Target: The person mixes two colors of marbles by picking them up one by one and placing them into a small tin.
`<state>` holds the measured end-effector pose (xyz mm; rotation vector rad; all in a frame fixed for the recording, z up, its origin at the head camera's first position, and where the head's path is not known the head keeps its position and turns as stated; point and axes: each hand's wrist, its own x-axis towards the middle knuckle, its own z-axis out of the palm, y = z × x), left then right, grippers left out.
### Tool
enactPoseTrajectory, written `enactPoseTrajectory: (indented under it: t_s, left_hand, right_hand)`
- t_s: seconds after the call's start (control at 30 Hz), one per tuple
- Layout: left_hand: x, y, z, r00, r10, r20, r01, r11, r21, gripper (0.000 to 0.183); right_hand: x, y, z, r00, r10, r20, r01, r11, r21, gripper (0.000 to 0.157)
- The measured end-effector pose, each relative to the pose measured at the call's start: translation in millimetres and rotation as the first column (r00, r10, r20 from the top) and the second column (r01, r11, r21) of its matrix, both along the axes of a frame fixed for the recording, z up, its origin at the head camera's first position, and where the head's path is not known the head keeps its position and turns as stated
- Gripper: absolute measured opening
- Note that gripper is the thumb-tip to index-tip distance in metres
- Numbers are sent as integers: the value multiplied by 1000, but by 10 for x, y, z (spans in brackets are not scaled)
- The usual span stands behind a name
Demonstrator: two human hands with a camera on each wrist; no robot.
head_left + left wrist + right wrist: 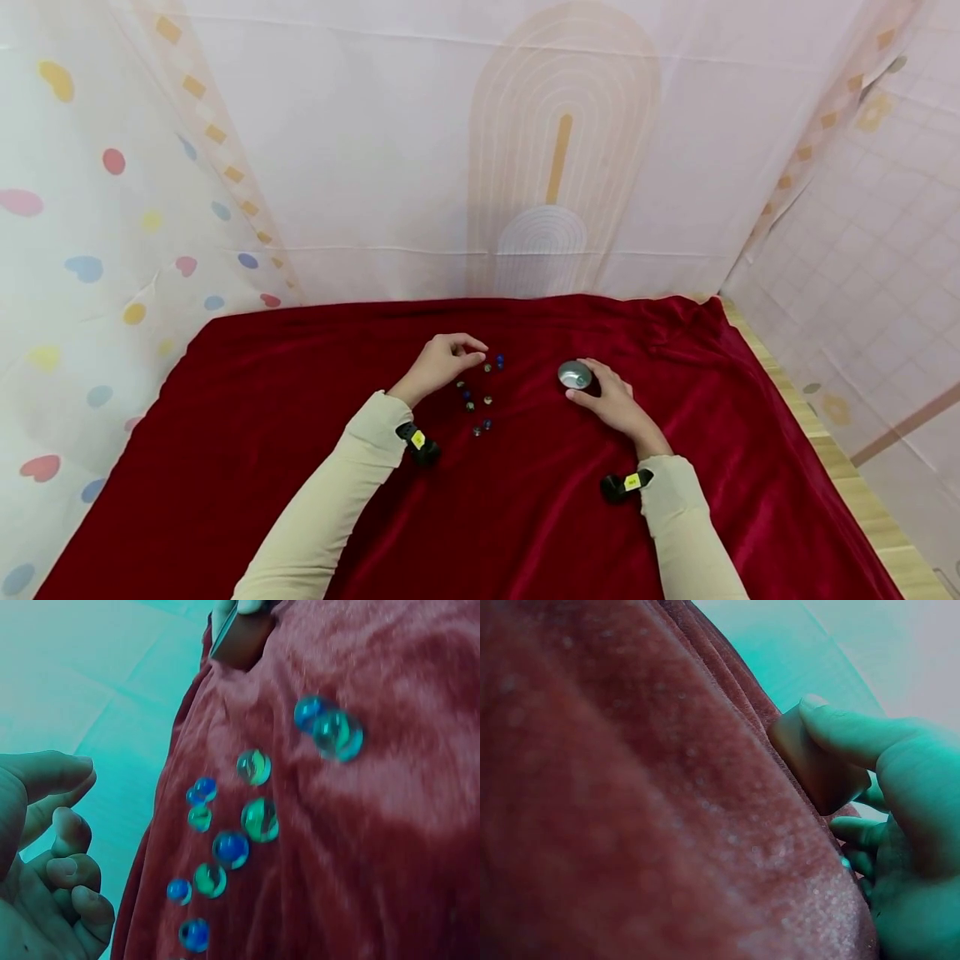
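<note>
In the head view my left hand [441, 363] hovers over the left part of the cloth, its thumb and index finger pointing towards several glass marbles [259, 820]. The left wrist view shows this hand's [56, 847] index finger and thumb stretched out and the other fingers loosely bent, with no marble visible between them. Some marbles are blue, others clear with green or yellow swirls, scattered singly and in small clusters. My right hand [611, 400] grips a small round metal cup [573, 373] between thumb and fingers. A greenish marble [581, 380] shows inside the cup.
A dark red velvet cloth [540, 517] with folds covers the table. Its wooden edge [817, 433] shows along the right. Patterned curtains [360, 167] hang behind and at both sides.
</note>
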<state>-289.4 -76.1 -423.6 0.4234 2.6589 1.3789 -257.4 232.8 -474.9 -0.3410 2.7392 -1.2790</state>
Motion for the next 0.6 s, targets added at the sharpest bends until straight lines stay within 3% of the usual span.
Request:
enactPoseTrajectory:
  t_s: [0.6]
  left_hand:
    - [151, -493, -65, 998, 60, 36, -59, 998, -29, 28]
  right_hand:
    - [2, -4, 19, 1000, 9, 7, -9, 1000, 0, 69]
